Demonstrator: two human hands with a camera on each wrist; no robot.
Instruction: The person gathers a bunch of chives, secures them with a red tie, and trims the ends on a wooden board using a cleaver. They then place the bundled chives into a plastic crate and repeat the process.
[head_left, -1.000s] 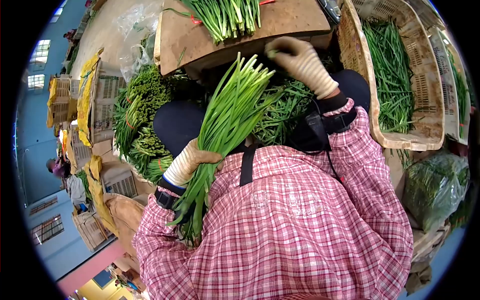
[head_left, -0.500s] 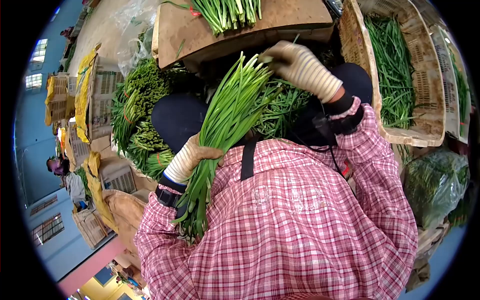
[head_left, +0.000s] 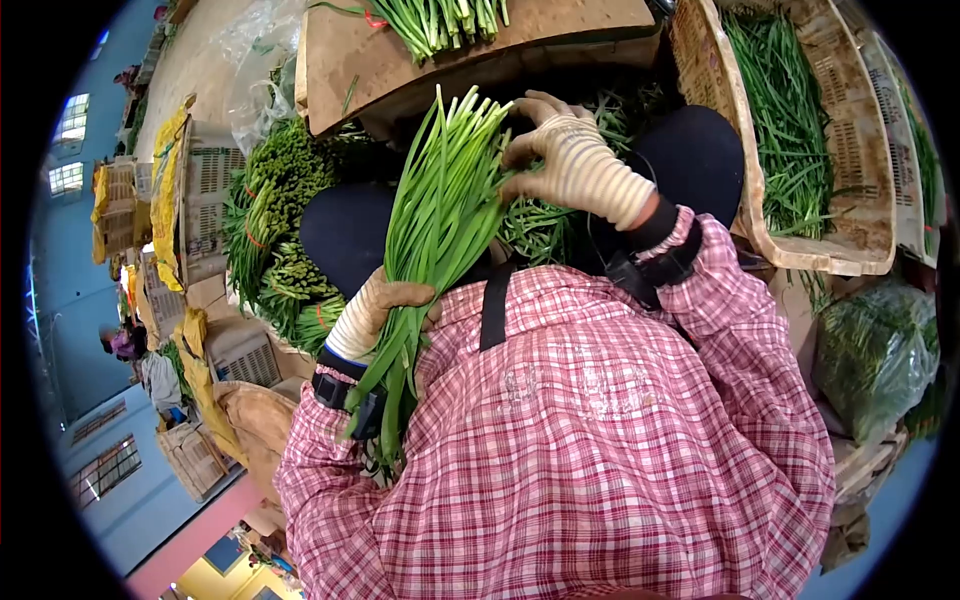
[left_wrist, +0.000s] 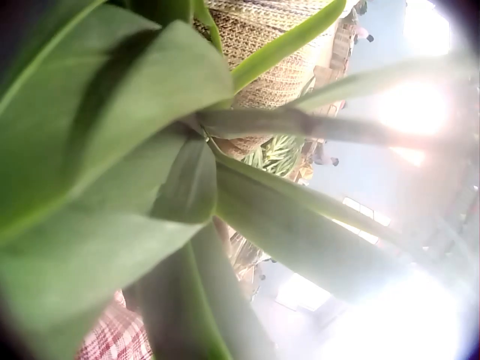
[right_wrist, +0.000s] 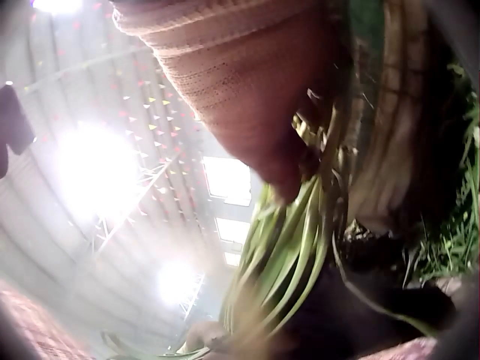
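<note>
My left hand [head_left: 372, 312], in a knitted work glove, grips a loose bunch of garlic chives [head_left: 440, 200] around its lower leafy part. The pale cut ends point up and away, and leaf tips hang over the left wrist. Broad leaves [left_wrist: 105, 165] fill much of the left wrist view, partly covering the glove [left_wrist: 262, 52]. My gloved right hand [head_left: 585, 165] is at the bunch's right side, just below the pale ends, its fingers spread and bent with tips at the stems. In the right wrist view, the stems [right_wrist: 289, 240] run down from beside the glove.
Ahead stands a brown board [head_left: 560, 22] carrying another bunch of chives [head_left: 440, 25] with a red tie. A plastic crate [head_left: 880, 225] of loose greens is at the right, with a plastic bag [head_left: 875, 360] behind it. Tied bundles [head_left: 285, 200] are piled at the left. Loose leaves [head_left: 540, 230] lie between the knees.
My right hand has come from beyond the pale ends to the bunch's right side, its fingers spreading. My left hand keeps its grip, and the bunch has shifted slightly left and up.
</note>
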